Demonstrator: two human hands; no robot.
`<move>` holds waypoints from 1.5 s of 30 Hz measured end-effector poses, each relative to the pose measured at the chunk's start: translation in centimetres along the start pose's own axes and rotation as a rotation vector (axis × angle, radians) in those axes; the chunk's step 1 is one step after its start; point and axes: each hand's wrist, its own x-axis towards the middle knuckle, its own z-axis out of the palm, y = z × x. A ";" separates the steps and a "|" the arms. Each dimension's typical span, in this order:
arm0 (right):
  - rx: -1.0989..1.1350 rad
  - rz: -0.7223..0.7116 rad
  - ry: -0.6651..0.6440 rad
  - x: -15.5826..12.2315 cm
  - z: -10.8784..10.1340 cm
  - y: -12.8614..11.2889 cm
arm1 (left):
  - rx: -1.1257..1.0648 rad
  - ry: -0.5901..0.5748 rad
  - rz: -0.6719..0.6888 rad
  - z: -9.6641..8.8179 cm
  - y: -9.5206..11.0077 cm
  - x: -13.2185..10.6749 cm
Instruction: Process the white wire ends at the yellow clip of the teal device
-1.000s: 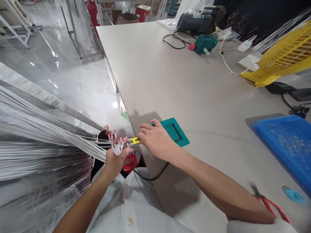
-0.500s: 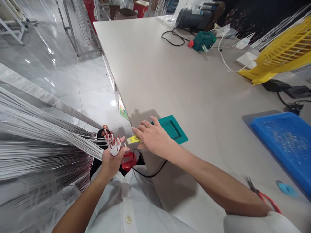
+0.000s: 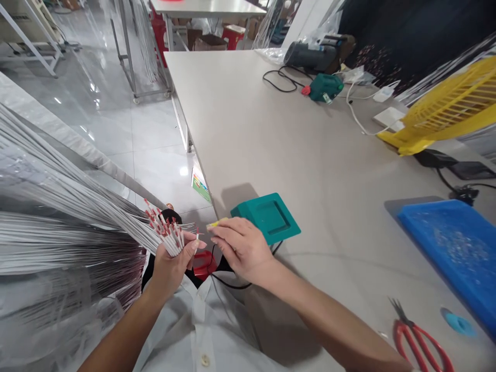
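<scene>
1. A pale table (image 3: 248, 119) spread out ahead and to my right, with a glossy tiled floor (image 3: 155, 129) beyond its left edge; a yellow fan (image 3: 449, 101) and a green device (image 3: 326, 88) stood toward its far right side.

2. My left hand (image 3: 172, 268) was closed round a wire bundle (image 3: 166, 232), white with red tips, just off the table's left edge. The bundle's long axis came in from my left, and the tips fanned upward out of my grip.

3. A single wire (image 3: 197, 236) stood apart from the others at my left thumb, on the side facing my right hand (image 3: 244, 248); it looked roughly upright, red end up.

4. My right hand was clamped on a yellow tool (image 3: 217, 223). Only its end showed past my fingers, so I couldn't tell whether the tool's own jaws were apart or together.

5. What counted was the narrow gap there: the single wire lay leftward of the tool's end and almost level with it, not touching. The tool pointed left, crosswise to the wire. My left hand was the nearer one.

6. A teal block (image 3: 253, 212) with a recessed top sat just beyond my right knuckles. Right of my forearm lay red-handled snips (image 3: 411, 330), a blue ring (image 3: 459, 324) and a blue tray (image 3: 411, 214).
</scene>
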 end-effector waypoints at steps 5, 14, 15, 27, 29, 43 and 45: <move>0.513 0.220 0.085 -0.7 2.3 -0.7 | -0.083 -0.081 -0.034 -0.2 -0.6 -0.3; 0.965 0.459 0.172 -1.2 4.1 -0.7 | -0.142 -0.159 -0.159 0.0 -0.1 -0.7; 1.071 0.529 0.162 -1.4 4.4 -0.7 | -0.139 -0.175 -0.160 0.0 -0.1 -0.7; 0.904 0.603 0.242 -1.4 2.9 -0.3 | -0.047 -0.109 -0.205 -0.5 -0.8 -0.4; 0.815 0.545 0.323 -1.4 2.5 -0.2 | -0.006 -0.087 -0.195 -0.5 -0.9 -0.3; 0.601 0.421 0.107 -0.9 3.2 -2.1 | -0.016 -0.203 -0.151 0.8 -0.3 -0.5; 0.615 0.442 0.121 -0.9 3.1 -2.0 | -0.063 -0.195 -0.154 0.5 -0.6 -0.3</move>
